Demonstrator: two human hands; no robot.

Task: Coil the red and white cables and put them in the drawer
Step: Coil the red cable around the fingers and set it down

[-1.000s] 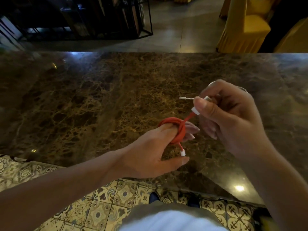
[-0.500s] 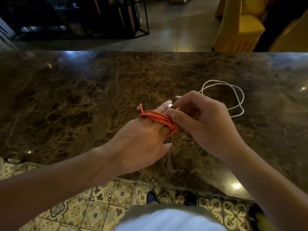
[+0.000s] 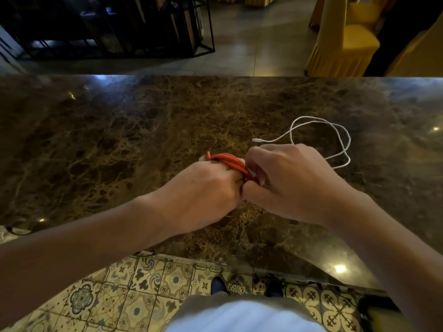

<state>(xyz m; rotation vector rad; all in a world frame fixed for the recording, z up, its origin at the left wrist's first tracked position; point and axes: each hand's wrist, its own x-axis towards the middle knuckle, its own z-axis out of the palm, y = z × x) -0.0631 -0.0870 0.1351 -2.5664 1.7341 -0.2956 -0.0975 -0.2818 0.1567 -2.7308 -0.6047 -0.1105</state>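
Red cable (image 3: 229,161) sits wound in several loops around the fingers of the left hand (image 3: 206,188), which is held above the dark marble surface (image 3: 119,140) near its near edge. The right hand (image 3: 292,180) meets it from the right, its grip curled tight, fingertips pinching at the right end of the red coil where a white connector shows; thumb and left knuckles touch. One red end sticks up at the far left of the coil. The white cable (image 3: 335,130) lies in loose loops on the surface just beyond and right of the right hand, its plug pointing left, apart from both hands. Yellow-covered chairs (image 3: 347,37) stand on the far floor.
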